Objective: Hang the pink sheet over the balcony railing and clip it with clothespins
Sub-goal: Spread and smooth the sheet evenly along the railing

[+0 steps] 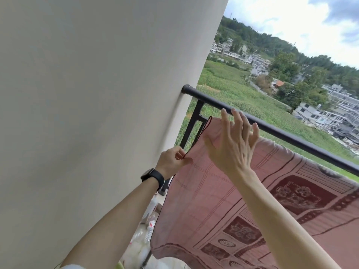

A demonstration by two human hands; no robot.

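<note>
The pink sheet (209,193), with dark red patterned panels, drapes over the black balcony railing (291,135) on the right, and its left part hangs loose in front of the rail. My left hand (172,161), a black watch on its wrist, pinches the sheet's dark-trimmed left edge close to the wall. My right hand (232,143) is raised with fingers spread, its palm against the upper part of the sheet just below the rail. The sheet's top left corner stands up beside the railing post. No clothespins are visible.
A pale wall (97,113) fills the left, and the rail ends in it. Plastic bottles and white bags (144,235) lie on the floor below. Beyond the rail are green fields, houses and wooded hills.
</note>
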